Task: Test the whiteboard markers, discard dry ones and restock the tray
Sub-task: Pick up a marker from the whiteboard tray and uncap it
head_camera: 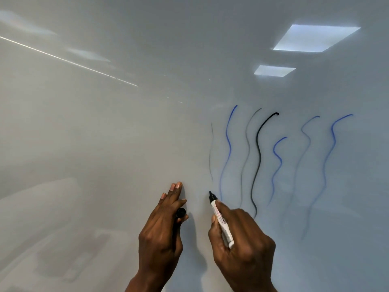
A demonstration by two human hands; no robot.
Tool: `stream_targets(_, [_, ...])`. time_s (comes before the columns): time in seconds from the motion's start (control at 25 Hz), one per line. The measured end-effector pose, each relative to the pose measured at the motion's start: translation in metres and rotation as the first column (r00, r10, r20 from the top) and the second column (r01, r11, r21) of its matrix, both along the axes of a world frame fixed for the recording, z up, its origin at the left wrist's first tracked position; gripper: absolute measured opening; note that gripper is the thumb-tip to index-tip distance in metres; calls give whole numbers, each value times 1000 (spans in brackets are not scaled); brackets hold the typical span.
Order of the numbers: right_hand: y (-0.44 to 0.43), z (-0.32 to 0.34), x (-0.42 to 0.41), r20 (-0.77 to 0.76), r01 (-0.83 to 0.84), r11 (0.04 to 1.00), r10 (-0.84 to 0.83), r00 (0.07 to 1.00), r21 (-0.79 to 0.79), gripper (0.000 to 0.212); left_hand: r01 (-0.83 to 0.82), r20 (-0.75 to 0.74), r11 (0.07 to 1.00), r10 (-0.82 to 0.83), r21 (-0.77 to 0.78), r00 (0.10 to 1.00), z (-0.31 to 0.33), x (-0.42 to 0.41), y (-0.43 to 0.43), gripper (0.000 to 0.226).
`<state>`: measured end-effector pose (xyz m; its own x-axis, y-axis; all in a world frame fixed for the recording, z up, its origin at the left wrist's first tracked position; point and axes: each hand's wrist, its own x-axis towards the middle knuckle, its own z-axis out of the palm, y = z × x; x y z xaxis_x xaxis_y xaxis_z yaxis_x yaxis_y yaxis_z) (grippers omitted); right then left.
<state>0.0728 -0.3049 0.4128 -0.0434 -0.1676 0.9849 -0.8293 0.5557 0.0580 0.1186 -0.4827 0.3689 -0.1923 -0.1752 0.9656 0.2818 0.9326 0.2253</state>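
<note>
A white-barrelled marker (221, 221) with a black tip is pinched in my right hand (242, 245), its tip pointing up at the whiteboard (126, 133) just below a very faint thin grey line (211, 150). My left hand (164, 228) rests with straight fingers against the board and tucks a black marker cap (180, 212) under the thumb. To the right, several wavy test lines run down the board: blue ones (228, 148), a faint grey one (247, 144) and one bold black one (258, 157).
The glossy board fills the whole view. It mirrors two ceiling light panels (315, 37) at upper right and a thin bright streak (69, 62) at upper left. The tray and other markers are out of view.
</note>
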Motion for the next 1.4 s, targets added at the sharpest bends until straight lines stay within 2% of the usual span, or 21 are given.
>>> stream_targets(0.2, [8,-46,12,81,23,993,-33,996,119,23,15,-31,999,-14,39,999,3,2,6,38])
stream_targets(0.28, [14,-33,16,92,-21,998,15,996,65,22,21,-32,999,-20,47,999,4,4,8,40])
stream_targets(0.44, [14,61,21,-55,-124,986,118,991,-108,23,8,-15,999,-7,41,1000,2,3,9,37])
stream_targets(0.56, [0,140,11,-173,-213,964,185,967,-158,22,-20,-1,999,20,44,1000,0,1,8,36])
stream_targets(0.64, [-13,173,1,-166,-273,944,244,955,-183,19,-35,9,999,35,23,999,-2,1,6,36])
stream_targets(0.72, [-25,183,-7,-116,-260,943,240,964,-210,15,-43,26,999,43,-3,999,-2,1,2,38])
stream_targets(0.88, [-29,148,-5,-79,-184,972,174,981,-144,11,-34,57,999,36,-31,998,-1,4,-5,37])
stream_targets(1.0, [-17,103,0,-43,-148,977,143,989,-154,14,-30,54,999,31,-30,998,-1,4,-5,37])
stream_targets(1.08, [-12,66,3,-9,-85,993,85,996,-81,18,-26,42,999,26,-19,999,0,5,-3,39])
stream_targets(1.28, [1,-21,8,100,-61,997,57,993,37,27,11,48,1000,-12,18,999,-2,6,0,35])
stream_targets(1.4, [10,-50,10,166,-50,997,41,985,52,18,35,60,997,-38,63,997,-2,8,4,35])
